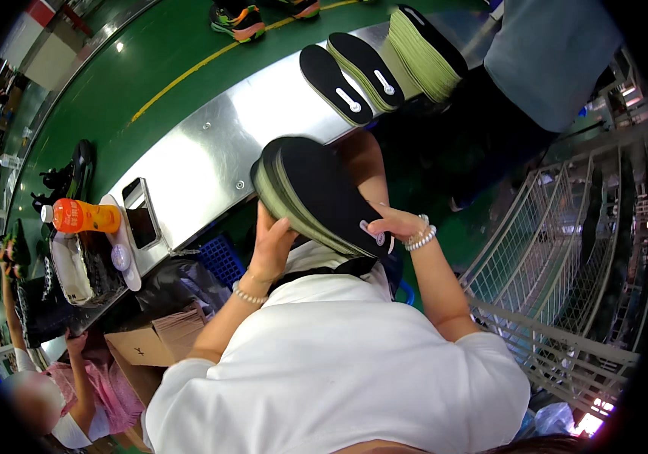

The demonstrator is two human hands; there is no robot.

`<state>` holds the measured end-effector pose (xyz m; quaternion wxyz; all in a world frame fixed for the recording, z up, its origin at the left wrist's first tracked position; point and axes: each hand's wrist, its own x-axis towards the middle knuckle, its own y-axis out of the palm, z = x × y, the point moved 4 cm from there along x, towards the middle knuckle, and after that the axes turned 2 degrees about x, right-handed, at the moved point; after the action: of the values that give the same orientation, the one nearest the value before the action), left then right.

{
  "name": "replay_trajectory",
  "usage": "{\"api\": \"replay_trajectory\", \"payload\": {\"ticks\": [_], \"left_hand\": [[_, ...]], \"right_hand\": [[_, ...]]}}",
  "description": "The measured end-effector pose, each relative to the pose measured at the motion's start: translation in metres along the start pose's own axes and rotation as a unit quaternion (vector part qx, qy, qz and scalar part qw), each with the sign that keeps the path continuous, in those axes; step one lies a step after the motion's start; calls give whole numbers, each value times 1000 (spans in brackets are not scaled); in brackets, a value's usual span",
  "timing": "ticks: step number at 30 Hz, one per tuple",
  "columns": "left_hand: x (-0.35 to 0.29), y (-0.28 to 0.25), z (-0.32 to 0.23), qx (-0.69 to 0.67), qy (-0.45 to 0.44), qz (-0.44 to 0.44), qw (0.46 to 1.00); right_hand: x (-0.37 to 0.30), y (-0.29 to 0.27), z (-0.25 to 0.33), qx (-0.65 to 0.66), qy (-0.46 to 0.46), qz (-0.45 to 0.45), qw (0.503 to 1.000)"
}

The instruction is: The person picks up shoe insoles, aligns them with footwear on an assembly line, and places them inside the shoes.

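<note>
A stack of black shoe insoles with pale green undersides is held in front of my body, over my lap. My left hand grips its left edge, thumb against the layered side. At the heel end, my right hand pinches the stack beside a small white label. Beyond my hands, on the metal bench, lie a single black insole, a thin stack of insoles and a taller insole stack, the first two with white labels showing.
A phone, an orange drink bottle and a white sole-shaped piece are on the left of the metal bench. A wire cart stands right. Sneakers sit on the green surface beyond. Another person is at lower left.
</note>
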<state>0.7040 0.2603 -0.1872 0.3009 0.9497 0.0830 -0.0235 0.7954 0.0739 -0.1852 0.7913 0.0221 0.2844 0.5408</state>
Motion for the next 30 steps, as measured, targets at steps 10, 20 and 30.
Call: {"api": "replay_trajectory", "payload": {"ticks": [10,20,30], "left_hand": [[162,68,-47,-162,88,70,980],[242,52,1,-211,16,-40,976],[245,44,11,-259,-24,-14,966]], "right_hand": [[-1,-69,141,9,-111,-150,982],[45,-148,156,115,-51,-181,975],[51,-147,158,72,-34,-232,969]]}}
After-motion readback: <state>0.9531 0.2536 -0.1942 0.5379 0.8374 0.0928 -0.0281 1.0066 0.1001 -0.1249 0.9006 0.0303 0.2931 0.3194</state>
